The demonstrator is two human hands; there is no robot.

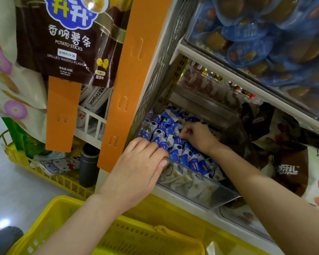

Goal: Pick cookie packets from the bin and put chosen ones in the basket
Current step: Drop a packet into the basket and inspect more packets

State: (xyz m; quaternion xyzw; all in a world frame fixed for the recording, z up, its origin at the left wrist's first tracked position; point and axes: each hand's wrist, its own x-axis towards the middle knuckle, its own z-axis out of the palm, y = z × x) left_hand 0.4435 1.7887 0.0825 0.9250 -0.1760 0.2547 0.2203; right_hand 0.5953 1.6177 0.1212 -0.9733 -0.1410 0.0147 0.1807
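A clear plastic bin (201,192) on a low shelf is full of small blue and white cookie packets (191,159). My left hand (136,170) grips the bin's front left rim, fingers curled over the edge. Deeper in the bin, my right hand (197,135) pinches one cookie packet among the pile. Below me sits the yellow plastic basket (81,227), with its handle across the middle.
An orange display post (125,85) stands left of the shelf, with a brown potato sticks bag (66,39) hanging beside it. Another yellow basket (50,173) holds a phone and a dark bottle. Brown snack bags (287,166) fill the bin to the right. A shelf of blue packs is overhead.
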